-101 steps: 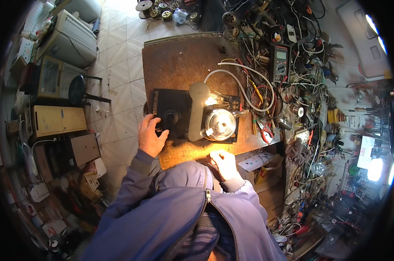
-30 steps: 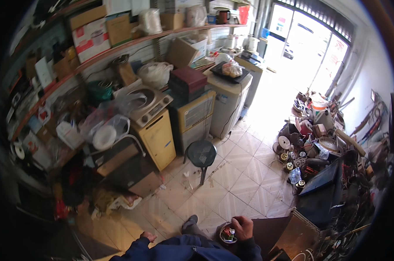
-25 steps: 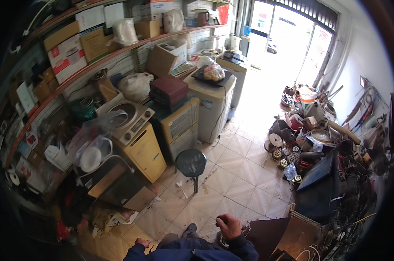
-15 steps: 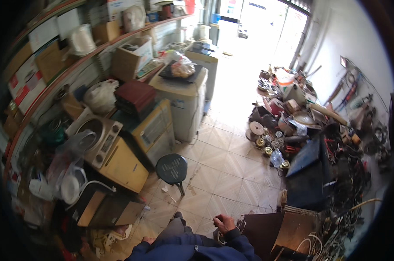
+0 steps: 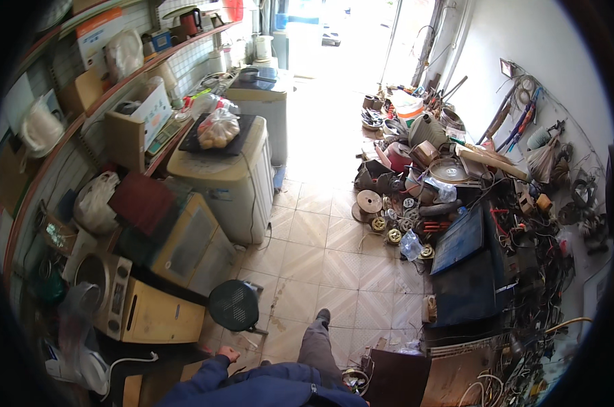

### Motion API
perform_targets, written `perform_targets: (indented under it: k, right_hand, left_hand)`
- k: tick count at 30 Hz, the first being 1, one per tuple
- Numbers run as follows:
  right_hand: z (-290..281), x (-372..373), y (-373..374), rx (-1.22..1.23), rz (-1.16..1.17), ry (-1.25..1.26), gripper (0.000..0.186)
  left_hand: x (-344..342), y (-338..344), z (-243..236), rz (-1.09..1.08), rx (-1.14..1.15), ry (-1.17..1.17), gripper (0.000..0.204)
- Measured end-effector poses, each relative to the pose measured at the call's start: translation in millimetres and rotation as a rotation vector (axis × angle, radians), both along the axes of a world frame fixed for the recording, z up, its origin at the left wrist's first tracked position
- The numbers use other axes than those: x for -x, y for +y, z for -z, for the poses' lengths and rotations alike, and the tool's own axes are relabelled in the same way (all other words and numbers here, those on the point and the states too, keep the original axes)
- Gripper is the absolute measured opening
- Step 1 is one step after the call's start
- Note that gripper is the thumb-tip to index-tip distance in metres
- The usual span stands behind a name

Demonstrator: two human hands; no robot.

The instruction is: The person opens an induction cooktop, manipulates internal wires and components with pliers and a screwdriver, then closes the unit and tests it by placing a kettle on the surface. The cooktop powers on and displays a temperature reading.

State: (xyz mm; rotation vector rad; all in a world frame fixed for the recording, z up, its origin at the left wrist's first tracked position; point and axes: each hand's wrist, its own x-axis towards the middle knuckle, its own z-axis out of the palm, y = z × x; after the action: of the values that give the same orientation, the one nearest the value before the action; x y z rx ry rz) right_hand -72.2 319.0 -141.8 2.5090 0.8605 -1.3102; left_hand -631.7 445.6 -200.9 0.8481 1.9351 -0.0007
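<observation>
My left hand (image 5: pixel 228 353) is at the lower edge, below the dark green stool (image 5: pixel 233 305) and apart from it. Its fingers look curled in, and nothing shows in them. The right hand is out of view, hidden below the blue jacket (image 5: pixel 280 386). One grey-trousered leg (image 5: pixel 318 346) reaches forward onto the tiled floor (image 5: pixel 300 264). Beside that leg stands a small round container (image 5: pixel 355 380) with bits in it.
Old washing machines (image 5: pixel 219 183), a yellowish cabinet (image 5: pixel 195 241) and a twin-tub style appliance (image 5: pixel 161 313) line the left under crowded shelves (image 5: pixel 127 78). On the right lie dark flat panels (image 5: pixel 462 292), a spool (image 5: pixel 369 201) and heaped scrap parts. A bright doorway (image 5: pixel 327 88) stands ahead.
The view has shifted forward and turned right. My leg has stepped forward. The stool now lies nearer my left hand, and my right hand, seen before with curled fingers, has left the picture.
</observation>
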Motion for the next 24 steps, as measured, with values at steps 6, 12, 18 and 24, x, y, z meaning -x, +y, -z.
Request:
perform_targets:
  k: [6,12,18,24]
  right_hand:
    - [-4.4,-27.3,159.6,-0.148,0.127,0.080,0.027]
    - [3.0,-79.8,388.6,-0.341,0.266,0.285,0.020]
    - [0.5,-66.2,631.3,-0.477,0.218,0.397,0.017]
    - [12.3,-31.8,744.6,-0.387,0.105,0.476,0.016]
  left_hand:
    - [-76.2,163.3,-40.6,-0.148,-0.009,-0.052,0.033]
    - [-104.2,298.1,-44.2,-0.075,-0.180,-0.075,0.030]
    - [-93.7,447.1,-44.2,-0.181,-0.321,-0.232,0.033]
    - [-81.4,649.5,-85.5,-0.309,-0.510,-0.409,0.031]
